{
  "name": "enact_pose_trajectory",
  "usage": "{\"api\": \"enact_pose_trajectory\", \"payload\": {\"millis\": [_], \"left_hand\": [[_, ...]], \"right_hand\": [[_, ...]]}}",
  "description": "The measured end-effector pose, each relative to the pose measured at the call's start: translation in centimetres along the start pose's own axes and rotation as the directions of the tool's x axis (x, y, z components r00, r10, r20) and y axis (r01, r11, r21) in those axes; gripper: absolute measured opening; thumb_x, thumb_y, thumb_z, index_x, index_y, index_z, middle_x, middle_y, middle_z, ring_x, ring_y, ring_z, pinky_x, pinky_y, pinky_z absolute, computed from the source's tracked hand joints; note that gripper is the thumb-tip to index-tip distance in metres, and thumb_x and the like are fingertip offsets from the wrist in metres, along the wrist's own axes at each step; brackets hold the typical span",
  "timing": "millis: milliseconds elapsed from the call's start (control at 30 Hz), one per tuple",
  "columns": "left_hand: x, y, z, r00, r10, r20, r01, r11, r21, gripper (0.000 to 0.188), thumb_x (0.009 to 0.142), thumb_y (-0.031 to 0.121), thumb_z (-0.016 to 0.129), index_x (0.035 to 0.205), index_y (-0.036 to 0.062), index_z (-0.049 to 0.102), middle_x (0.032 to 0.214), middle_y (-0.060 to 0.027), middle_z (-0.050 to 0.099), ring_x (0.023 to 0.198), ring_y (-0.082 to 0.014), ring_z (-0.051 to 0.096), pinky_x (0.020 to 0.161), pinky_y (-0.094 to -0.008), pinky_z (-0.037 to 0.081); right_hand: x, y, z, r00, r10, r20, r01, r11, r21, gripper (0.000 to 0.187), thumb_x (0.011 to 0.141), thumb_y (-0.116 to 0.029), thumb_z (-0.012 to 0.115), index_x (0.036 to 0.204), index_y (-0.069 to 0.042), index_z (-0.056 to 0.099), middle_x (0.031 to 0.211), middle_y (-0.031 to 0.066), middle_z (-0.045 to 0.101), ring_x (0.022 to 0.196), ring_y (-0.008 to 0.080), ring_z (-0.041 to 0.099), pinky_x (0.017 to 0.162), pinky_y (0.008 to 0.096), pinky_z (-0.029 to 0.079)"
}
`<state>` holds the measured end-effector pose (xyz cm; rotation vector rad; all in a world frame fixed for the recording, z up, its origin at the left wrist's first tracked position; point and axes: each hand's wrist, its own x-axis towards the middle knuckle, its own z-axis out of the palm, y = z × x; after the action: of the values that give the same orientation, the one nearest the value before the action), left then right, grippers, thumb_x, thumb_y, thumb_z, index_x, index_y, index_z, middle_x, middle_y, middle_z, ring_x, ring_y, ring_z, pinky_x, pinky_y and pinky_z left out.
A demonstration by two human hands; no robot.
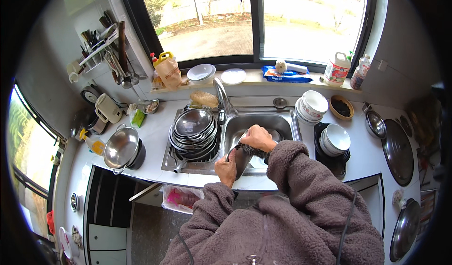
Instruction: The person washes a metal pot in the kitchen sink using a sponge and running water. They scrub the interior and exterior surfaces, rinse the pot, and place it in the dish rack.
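Over the near part of the steel sink (287,116), my left hand (226,170) grips the rim of a shiny metal vessel (243,162). It is tilted on its side, and whether it is a bowl or a pan I cannot tell. My right hand (260,138) is closed above its upper edge. Under those fingers a dark, fuzzy scrubber (253,150) presses against the metal. Behind my hands rises the curved tap (223,90). Part of the basin is hidden by my right hand and sleeve.
Left of the basin, metal bowls and pans (193,123) are stacked on a drainer. A two-handled pot (121,147) stands farther left. White bowls (314,103) and more bowls (336,138) on a black tray (325,163) are at right. Bottles and a jug (337,69) line the windowsill.
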<state>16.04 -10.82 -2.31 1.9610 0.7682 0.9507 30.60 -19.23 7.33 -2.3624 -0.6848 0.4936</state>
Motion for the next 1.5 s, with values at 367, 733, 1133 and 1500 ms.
{"api": "enact_pose_trajectory", "payload": {"millis": [367, 733, 1133, 1500], "left_hand": [[-0.1, -1.6, -2.1, 0.990, -0.091, -0.105, 0.079, 0.991, -0.111, 0.056, 0.095, 0.044, 0.066, 0.068, -0.0053, 0.061, 0.052, -0.0111, 0.037, 0.053, -0.0142, 0.037, 0.050, -0.0363, 0.035], [-1.7, -2.1, -3.2, 0.984, -0.170, -0.050, 0.147, 0.941, -0.306, 0.046, 0.096, 0.041, 0.067, 0.086, -0.0041, 0.071, 0.062, 0.0061, 0.043, 0.062, -0.0059, 0.039, 0.054, -0.0273, 0.034], [-3.3, -5.4, -3.2, 0.898, -0.416, -0.142, 0.314, 0.833, -0.455, 0.055, 0.098, 0.047, 0.061, 0.061, 0.0054, 0.059, 0.058, 0.0096, 0.043, 0.055, -0.0054, 0.033, 0.050, -0.0269, 0.027], [-4.6, -6.9, -3.8, 0.787, -0.562, -0.256, 0.375, 0.763, -0.526, 0.062, 0.098, 0.052, 0.057, 0.073, -0.0042, 0.067, 0.064, 0.0029, 0.055, 0.061, -0.0078, 0.043, 0.055, -0.0288, 0.038]], "right_hand": [[2.6, 10.2, 2.0, 0.998, 0.045, -0.045, -0.041, 0.996, 0.084, 0.037, 0.080, -0.037, 0.075, 0.086, 0.000, 0.076, 0.083, 0.0213, 0.072, 0.080, 0.0308, 0.071, 0.075, 0.0387, 0.053], [-0.1, 7.5, 1.7, 0.894, -0.133, -0.427, 0.252, 0.939, 0.234, 0.027, 0.087, -0.033, 0.070, 0.094, -0.008, 0.075, 0.083, 0.0097, 0.073, 0.077, 0.0248, 0.071, 0.070, 0.0361, 0.054], [-4.6, 0.3, 3.8, 0.749, -0.538, -0.387, 0.564, 0.824, -0.053, 0.018, 0.083, -0.025, 0.071, 0.076, -0.009, 0.068, 0.078, 0.0096, 0.067, 0.071, 0.0306, 0.066, 0.063, 0.0412, 0.052], [-3.7, -0.9, 6.8, 0.840, -0.380, -0.388, 0.464, 0.874, 0.148, 0.022, 0.083, -0.030, 0.072, 0.084, -0.008, 0.075, 0.077, 0.0109, 0.069, 0.071, 0.0279, 0.067, 0.063, 0.0381, 0.051]]}}
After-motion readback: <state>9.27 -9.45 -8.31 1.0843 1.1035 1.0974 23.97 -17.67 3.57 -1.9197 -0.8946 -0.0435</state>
